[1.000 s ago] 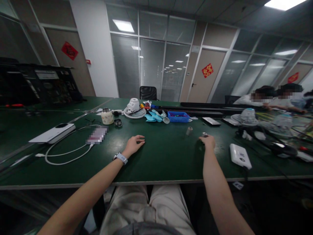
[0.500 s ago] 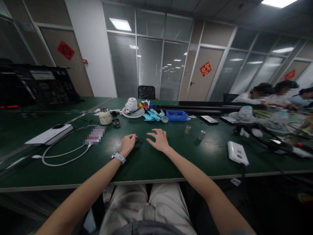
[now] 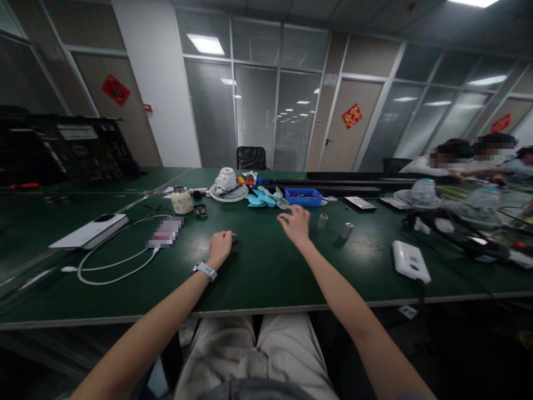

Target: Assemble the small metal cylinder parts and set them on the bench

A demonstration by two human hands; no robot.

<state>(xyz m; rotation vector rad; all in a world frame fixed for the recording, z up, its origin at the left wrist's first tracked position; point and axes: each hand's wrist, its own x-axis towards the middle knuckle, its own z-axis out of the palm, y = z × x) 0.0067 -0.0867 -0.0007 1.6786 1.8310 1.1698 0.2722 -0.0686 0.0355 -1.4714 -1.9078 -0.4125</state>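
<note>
My left hand [image 3: 220, 249], with a watch on its wrist, rests at the middle of the green table [image 3: 258, 278]. Its fingers are closed, and whatever they may hold is too small or hidden to make out. Farther right, my right hand [image 3: 297, 225] hovers over the table with its fingers apart and curved, holding nothing I can see. Just right of it stand two small silver cylinders, one nearer [image 3: 322, 221] and one farther off [image 3: 347, 230]. Behind its fingertips are a blue tray [image 3: 303, 203] of small parts and light-blue fan blades [image 3: 263, 198].
A white fan head [image 3: 226, 180] in its grille, a jar [image 3: 182, 200] and a cabled phone [image 3: 165, 232] lie to the left. At right are a white power bank [image 3: 411, 261] and tangled cables. Co-workers [image 3: 449, 161] sit at the far right.
My right hand has moved right, away from my left hand and toward the silver cylinders. A small dark thing near my left fingertips no longer shows. My left hand has barely moved.
</note>
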